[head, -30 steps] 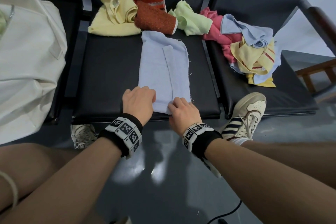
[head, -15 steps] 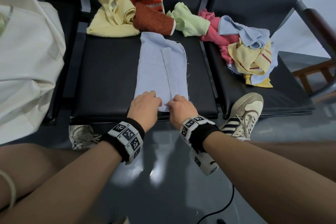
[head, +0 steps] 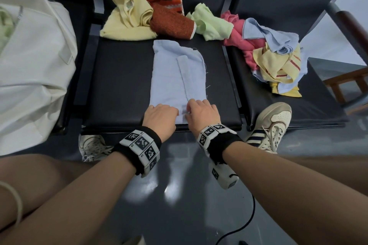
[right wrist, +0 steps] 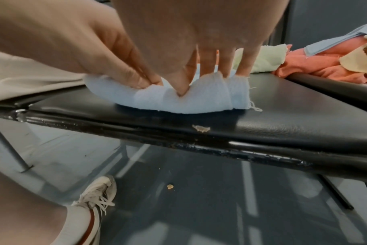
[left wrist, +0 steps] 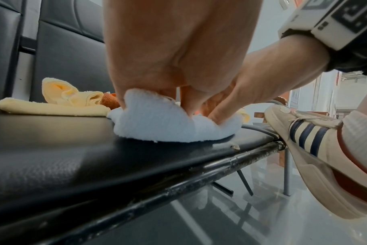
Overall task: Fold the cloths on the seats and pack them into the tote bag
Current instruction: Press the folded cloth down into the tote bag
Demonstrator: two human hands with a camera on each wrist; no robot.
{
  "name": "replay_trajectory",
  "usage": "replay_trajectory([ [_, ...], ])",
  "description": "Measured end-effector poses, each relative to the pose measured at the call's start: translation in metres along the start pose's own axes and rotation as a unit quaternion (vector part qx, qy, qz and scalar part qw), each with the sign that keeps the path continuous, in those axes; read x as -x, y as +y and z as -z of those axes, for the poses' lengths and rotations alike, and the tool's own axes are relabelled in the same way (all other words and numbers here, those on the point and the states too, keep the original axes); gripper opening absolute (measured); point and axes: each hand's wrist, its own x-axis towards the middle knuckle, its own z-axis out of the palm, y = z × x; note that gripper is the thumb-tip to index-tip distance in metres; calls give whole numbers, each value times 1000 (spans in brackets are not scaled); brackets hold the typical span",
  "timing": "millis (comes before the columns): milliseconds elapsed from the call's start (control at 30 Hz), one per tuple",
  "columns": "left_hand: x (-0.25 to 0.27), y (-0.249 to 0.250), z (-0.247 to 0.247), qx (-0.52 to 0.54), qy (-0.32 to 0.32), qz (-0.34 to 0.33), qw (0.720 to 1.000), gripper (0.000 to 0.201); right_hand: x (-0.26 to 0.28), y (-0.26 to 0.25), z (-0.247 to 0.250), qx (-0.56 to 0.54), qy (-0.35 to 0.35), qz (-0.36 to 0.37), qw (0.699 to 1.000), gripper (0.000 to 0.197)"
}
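A pale blue cloth [head: 175, 73], folded into a long strip, lies on the middle black seat [head: 119, 77]. My left hand [head: 160, 114] and right hand [head: 201, 110] sit side by side at its near end, each pinching the edge. In the left wrist view the near edge of the pale blue cloth [left wrist: 157, 122] is bunched and lifted off the seat. In the right wrist view my right thumb and fingers grip the raised edge of the pale blue cloth [right wrist: 191, 97]. The cream tote bag [head: 29, 69] stands on the left seat.
Unfolded cloths lie at the back: a yellow cloth [head: 127, 20], a rust cloth [head: 171, 22], a light green cloth [head: 211, 22]. On the right seat lies a heap of pink, blue and striped yellow cloths [head: 274, 53]. My shoe [head: 268, 125] rests against the seat's front edge.
Both hands have drawn closer together at the cloth's near end and now pinch the edge, which has lifted slightly off the seat.
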Motion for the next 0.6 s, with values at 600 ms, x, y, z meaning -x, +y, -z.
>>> replay_trajectory([
  [600, -9, -1, 3, -13, 101, 8, 995, 26, 18, -4, -15, 21, 12, 58, 998, 19],
])
